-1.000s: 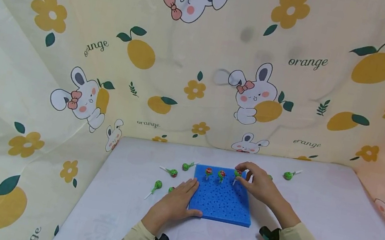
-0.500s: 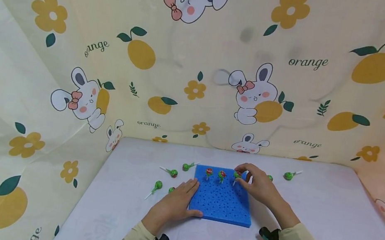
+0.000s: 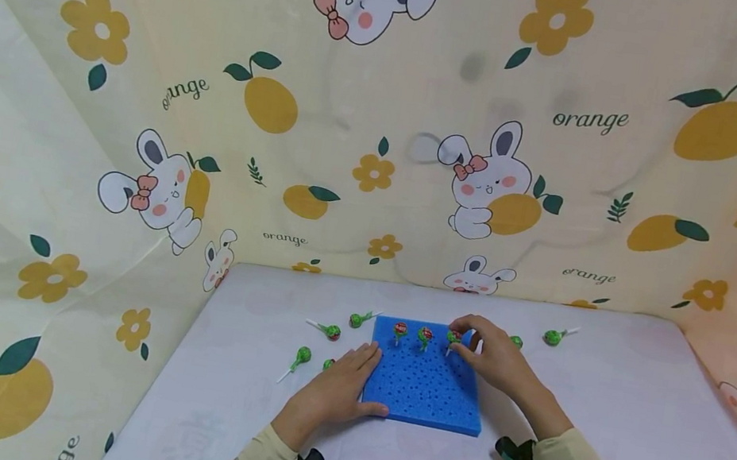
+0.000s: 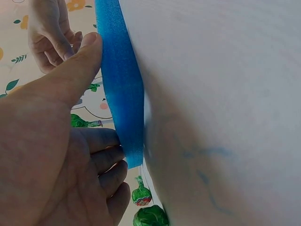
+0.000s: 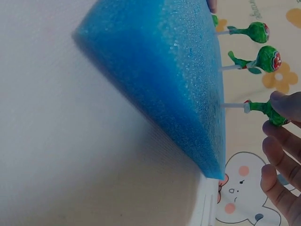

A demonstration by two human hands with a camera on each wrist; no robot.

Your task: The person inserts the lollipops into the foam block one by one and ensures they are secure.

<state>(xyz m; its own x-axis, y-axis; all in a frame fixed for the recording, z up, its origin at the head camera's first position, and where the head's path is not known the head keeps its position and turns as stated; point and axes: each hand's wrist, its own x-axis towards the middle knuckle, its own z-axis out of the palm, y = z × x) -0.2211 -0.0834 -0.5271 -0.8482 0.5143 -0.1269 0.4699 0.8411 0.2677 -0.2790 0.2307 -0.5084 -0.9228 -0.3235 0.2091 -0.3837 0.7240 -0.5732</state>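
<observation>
A blue foam board [image 3: 422, 391] dotted with small holes lies flat on the table. Along its far edge, two green-wrapped lollipops, one at the left [image 3: 400, 330] and one nearer the middle [image 3: 425, 337], stand upright on their sticks. At the far right corner my right hand [image 3: 496, 356] pinches the head of a third lollipop [image 5: 269, 112] between thumb and index finger; in the right wrist view its white stick meets the board's surface. My left hand [image 3: 335, 386] rests against the board's left side, fingers extended along the edge and thumb over the near left corner.
Loose lollipops lie left of the board, including one by its far corner [image 3: 357, 320], one pointing left [image 3: 329, 331] and one nearer me [image 3: 301, 356]. Another [image 3: 329, 364] is partly behind my left hand. To the right lie one beyond my wrist [image 3: 516, 340] and one farther out [image 3: 552, 337].
My right hand has sunk very slightly at the third lollipop, still pinching it. The left hand and the board stay in place.
</observation>
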